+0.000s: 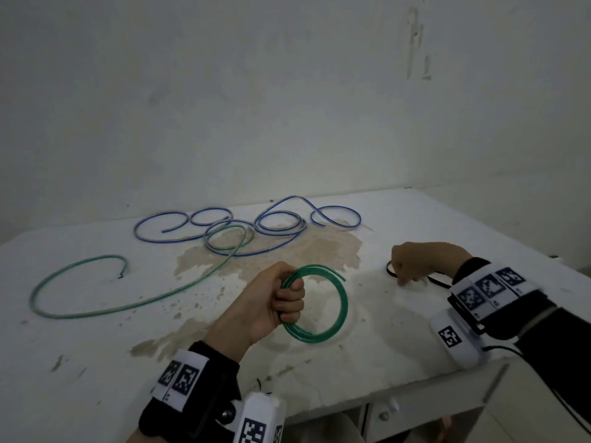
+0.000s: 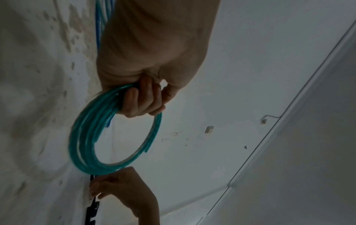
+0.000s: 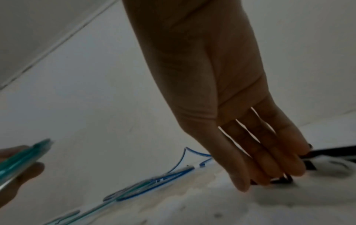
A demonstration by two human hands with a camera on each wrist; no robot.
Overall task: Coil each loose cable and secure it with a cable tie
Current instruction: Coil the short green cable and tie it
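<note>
Green cable coil (image 1: pixel 323 302) held upright just above desk (image 1: pixel 96 330), gripped by left hand (image 1: pixel 271 302), fingers (image 2: pixel 142 99) curled round its strands. Further right, right hand (image 1: pixel 415 262) down on desk, fingers (image 3: pixel 269 159) pressed together on black cable ties (image 3: pixel 327 152); pinching or only touching, cannot tell. Beyond, loose green cable (image 1: pixel 128 302) sprawled left, far end overlapping tangled blue cable (image 1: pixel 249 228) near wall (image 1: pixel 287 91).
</note>
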